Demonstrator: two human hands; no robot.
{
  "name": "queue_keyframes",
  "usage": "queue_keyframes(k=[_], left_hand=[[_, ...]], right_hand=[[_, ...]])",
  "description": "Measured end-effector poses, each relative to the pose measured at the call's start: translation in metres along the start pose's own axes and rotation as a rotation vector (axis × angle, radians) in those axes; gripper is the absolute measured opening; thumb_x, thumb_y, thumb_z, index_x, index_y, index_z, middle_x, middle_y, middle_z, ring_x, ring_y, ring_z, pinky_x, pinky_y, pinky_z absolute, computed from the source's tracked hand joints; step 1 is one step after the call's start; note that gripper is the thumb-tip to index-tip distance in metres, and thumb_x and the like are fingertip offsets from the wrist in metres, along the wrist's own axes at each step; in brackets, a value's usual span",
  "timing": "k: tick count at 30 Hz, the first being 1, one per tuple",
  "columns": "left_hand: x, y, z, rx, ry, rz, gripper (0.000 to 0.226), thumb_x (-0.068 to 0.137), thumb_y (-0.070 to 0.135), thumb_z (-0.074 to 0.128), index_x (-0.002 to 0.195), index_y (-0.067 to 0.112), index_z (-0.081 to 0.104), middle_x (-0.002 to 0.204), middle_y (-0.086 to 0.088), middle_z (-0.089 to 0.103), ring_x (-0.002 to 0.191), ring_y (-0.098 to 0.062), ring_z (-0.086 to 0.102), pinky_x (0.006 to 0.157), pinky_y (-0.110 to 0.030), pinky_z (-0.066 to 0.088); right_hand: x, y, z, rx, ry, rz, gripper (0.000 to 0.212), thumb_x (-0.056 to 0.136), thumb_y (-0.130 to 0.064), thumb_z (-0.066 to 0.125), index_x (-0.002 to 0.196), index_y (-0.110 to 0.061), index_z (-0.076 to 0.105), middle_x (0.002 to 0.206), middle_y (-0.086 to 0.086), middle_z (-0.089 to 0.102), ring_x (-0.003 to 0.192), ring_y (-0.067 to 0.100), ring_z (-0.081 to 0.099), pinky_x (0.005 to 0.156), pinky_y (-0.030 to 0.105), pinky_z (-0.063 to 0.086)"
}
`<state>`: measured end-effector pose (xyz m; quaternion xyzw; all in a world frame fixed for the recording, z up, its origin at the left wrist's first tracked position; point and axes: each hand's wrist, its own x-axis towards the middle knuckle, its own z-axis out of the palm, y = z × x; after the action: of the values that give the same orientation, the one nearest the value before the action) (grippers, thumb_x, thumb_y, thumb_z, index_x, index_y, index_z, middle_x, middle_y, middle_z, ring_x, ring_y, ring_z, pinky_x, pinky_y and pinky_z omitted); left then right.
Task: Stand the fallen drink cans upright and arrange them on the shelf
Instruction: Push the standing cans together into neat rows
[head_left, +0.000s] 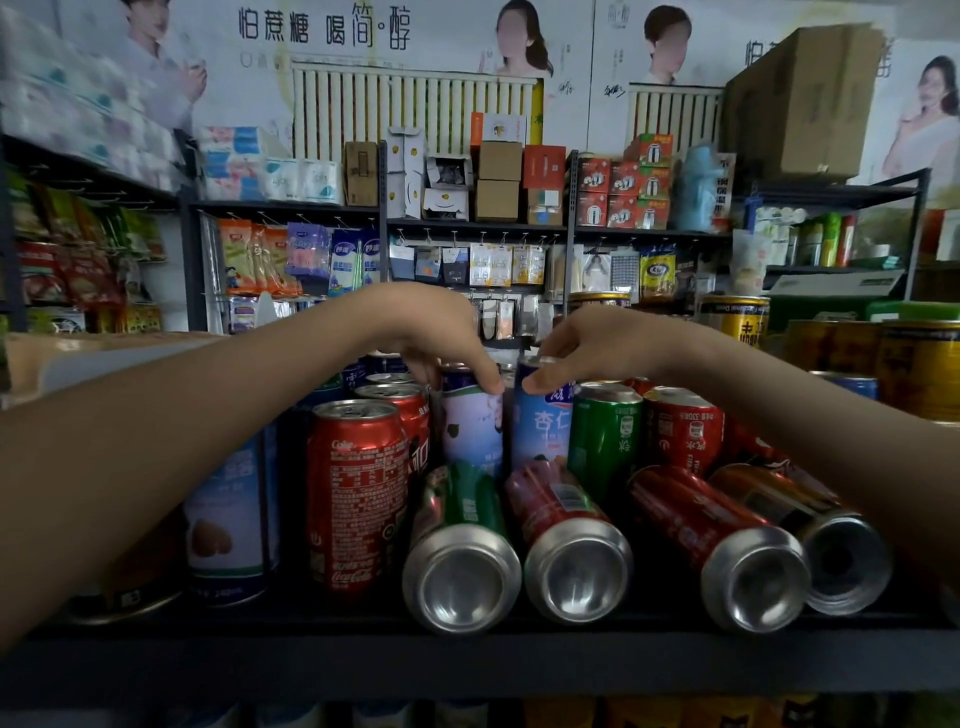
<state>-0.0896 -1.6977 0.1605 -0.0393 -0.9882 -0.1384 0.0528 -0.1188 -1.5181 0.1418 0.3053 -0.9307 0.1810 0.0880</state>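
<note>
My left hand (431, 332) grips the pale can (470, 431), my right hand (597, 343) the blue can (540, 431), both upright; I count four fallen cans (571, 551) outstanding on the shelf (311, 665).

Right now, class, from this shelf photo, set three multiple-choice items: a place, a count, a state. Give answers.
1. Where does the fallen green can lie? A) left end of the fallen row B) right end C) behind upright cans
2. How many cans lie on their sides at the shelf front? A) two B) four C) six
3. What are the hands doing? A) hanging idle B) each gripping an upright can's top C) lifting fallen cans
1 A: it lies leftmost in that row. 2 B: four bases face the camera. 3 B: left hand grips the left blue can, right hand the right blue can.
</note>
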Motion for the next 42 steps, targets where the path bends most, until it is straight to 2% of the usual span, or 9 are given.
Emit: queue_keyframes(k=[7, 12, 16, 18, 21, 27, 37, 39, 42], left_hand=[[-0.007, 0.003, -0.016, -0.210, 0.074, -0.014, 0.033, 0.074, 0.027, 0.077, 0.092, 0.003, 0.066, 0.090, -0.012, 0.066, 0.066, -0.020, 0.069, 0.059, -0.024, 0.058], [-0.015, -0.004, -0.032, -0.326, 0.140, -0.002, 0.029, 0.076, 0.026, 0.076, 0.091, 0.004, 0.065, 0.097, -0.010, 0.063, 0.082, -0.021, 0.067, 0.072, -0.028, 0.059], [-0.022, -0.007, -0.047, -0.397, 0.197, 0.005, 0.030, 0.077, 0.025, 0.075, 0.095, 0.004, 0.064, 0.100, -0.010, 0.063, 0.085, -0.021, 0.067, 0.072, -0.028, 0.059], [-0.025, -0.009, -0.054, -0.432, 0.228, 0.007, 0.028, 0.078, 0.025, 0.073, 0.094, 0.005, 0.062, 0.097, -0.011, 0.063, 0.082, -0.021, 0.068, 0.069, -0.026, 0.058], [-0.032, -0.014, -0.063, -0.505, 0.286, 0.004, 0.022, 0.081, 0.024, 0.071, 0.090, 0.007, 0.059, 0.098, -0.011, 0.061, 0.085, -0.022, 0.066, 0.074, -0.028, 0.057], [-0.042, -0.029, -0.071, -0.667, 0.281, -0.001, 0.021, 0.085, 0.022, 0.066, 0.100, 0.008, 0.061, 0.105, -0.013, 0.063, 0.093, -0.023, 0.066, 0.077, -0.031, 0.056], [-0.046, -0.041, -0.065, -1.146, 0.230, 0.059, 0.018, 0.087, 0.017, 0.061, 0.103, 0.008, 0.059, 0.111, -0.019, 0.054, 0.096, -0.028, 0.066, 0.071, -0.034, 0.059], [-0.044, -0.044, -0.061, -1.069, 0.149, 0.086, 0.030, 0.087, 0.023, 0.060, 0.113, 0.008, 0.058, 0.112, -0.019, 0.058, 0.098, -0.027, 0.066, 0.077, -0.035, 0.059], [-0.041, -0.048, -0.055, -0.474, 0.096, 0.116, 0.045, 0.089, 0.040, 0.051, 0.125, 0.013, 0.055, 0.124, -0.004, 0.058, 0.111, -0.016, 0.057, 0.091, -0.030, 0.049]], right_hand=[[0.003, -0.001, 0.007, -0.046, -0.030, -0.025, 0.064, 0.082, -0.045, 0.067, 0.132, -0.007, 0.052, 0.130, 0.003, 0.056, 0.103, 0.015, 0.052, 0.086, 0.025, 0.040], [0.005, 0.000, 0.005, -0.071, -0.078, -0.007, 0.068, 0.082, -0.048, 0.065, 0.136, -0.011, 0.047, 0.134, 0.003, 0.051, 0.089, 0.009, 0.054, 0.079, 0.023, 0.041], [0.003, 0.003, -0.003, -0.086, -0.106, -0.035, 0.079, 0.079, -0.050, 0.067, 0.145, -0.021, 0.034, 0.145, -0.003, 0.040, 0.113, 0.008, 0.044, 0.089, 0.020, 0.037], [0.002, 0.001, -0.008, 0.025, -0.112, -0.064, 0.085, 0.079, -0.045, 0.069, 0.149, -0.024, 0.025, 0.149, -0.008, 0.033, 0.114, 0.001, 0.036, 0.078, 0.003, 0.034], [0.003, -0.003, -0.007, 0.134, -0.113, -0.079, 0.085, 0.077, -0.046, 0.070, 0.148, -0.027, 0.027, 0.147, -0.009, 0.037, 0.114, -0.001, 0.038, 0.071, 0.002, 0.032], [0.007, -0.013, 0.000, 0.227, -0.064, -0.166, 0.036, 0.087, -0.038, 0.063, 0.122, -0.031, 0.060, 0.118, -0.024, 0.059, 0.096, -0.019, 0.052, 0.075, 0.007, 0.037], [0.011, -0.015, -0.011, 1.113, 0.184, -0.173, 0.038, 0.074, -0.022, 0.066, 0.103, 0.002, 0.056, 0.108, 0.015, 0.063, 0.097, 0.023, 0.067, 0.084, 0.031, 0.056], [0.012, -0.019, -0.020, 1.200, 0.258, -0.198, 0.027, 0.074, -0.019, 0.065, 0.093, -0.002, 0.057, 0.100, 0.011, 0.063, 0.090, 0.017, 0.068, 0.080, 0.027, 0.057], [0.015, -0.026, -0.036, 1.097, 0.297, -0.204, 0.018, 0.083, -0.017, 0.062, 0.095, -0.004, 0.058, 0.100, 0.010, 0.063, 0.090, 0.015, 0.067, 0.078, 0.023, 0.056]])
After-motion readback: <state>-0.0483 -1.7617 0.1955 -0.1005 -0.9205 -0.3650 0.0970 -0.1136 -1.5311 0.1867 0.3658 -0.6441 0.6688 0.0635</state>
